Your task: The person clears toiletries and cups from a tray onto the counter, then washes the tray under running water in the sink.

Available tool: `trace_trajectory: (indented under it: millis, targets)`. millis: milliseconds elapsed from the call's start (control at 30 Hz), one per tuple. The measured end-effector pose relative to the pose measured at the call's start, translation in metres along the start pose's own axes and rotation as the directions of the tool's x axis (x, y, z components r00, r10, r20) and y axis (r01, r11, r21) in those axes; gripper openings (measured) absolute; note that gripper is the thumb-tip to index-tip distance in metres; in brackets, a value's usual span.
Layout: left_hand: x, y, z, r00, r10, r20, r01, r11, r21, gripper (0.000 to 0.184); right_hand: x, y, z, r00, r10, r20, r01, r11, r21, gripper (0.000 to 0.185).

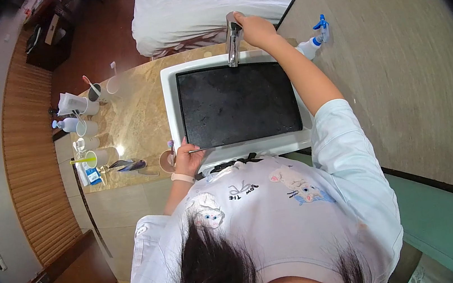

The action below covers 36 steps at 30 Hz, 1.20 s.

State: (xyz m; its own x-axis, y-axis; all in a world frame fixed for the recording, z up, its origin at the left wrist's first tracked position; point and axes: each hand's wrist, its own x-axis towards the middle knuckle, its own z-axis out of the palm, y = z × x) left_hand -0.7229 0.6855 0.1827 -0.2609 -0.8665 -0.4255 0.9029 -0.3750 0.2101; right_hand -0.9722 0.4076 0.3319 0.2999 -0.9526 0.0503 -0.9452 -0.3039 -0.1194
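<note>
Right hand (255, 28) gripping glossy cylindrical metal faucet (234, 44); left hand (187, 159) pinching slender rod (198, 150) by white sink (172, 103).

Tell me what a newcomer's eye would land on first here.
The big dark rectangle inside the white sink, mid-picture, would probably draw the eye first. Next comes the shiny tap above it, with the right hand at its top. Near the sink's lower left corner, the left hand holds a thin stick.

The tap (234, 44) is glossy metal, the black tray (239, 103) seemingly matt.
</note>
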Motion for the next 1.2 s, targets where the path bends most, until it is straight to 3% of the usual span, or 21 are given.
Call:
trace_trajectory:
  millis: [733,833,933,1200]
  targets:
    - [0.0,-0.001,-0.004,0.999,-0.006,-0.035,0.006,1.0,-0.018,0.052,0.015,-0.007,-0.01,0.992,0.028,0.123,-0.018,0.997,-0.075,0.039]
    - [0.001,-0.002,-0.007,1.0,-0.003,-0.013,0.003,1.0,-0.004,0.052,0.009,-0.008,-0.01,0.996,0.038,0.075,-0.035,0.998,-0.047,0.037]
    - [-0.004,-0.002,0.001,0.996,-0.006,-0.091,0.009,0.999,0.032,0.052,0.008,-0.008,-0.008,0.998,0.037,0.05,-0.035,0.998,-0.046,0.037]
    - [0.001,-0.004,-0.006,1.0,-0.008,-0.012,0.009,0.999,0.053,0.051,0.001,-0.007,0.0,0.997,0.069,-0.032,-0.069,0.998,-0.01,0.04]
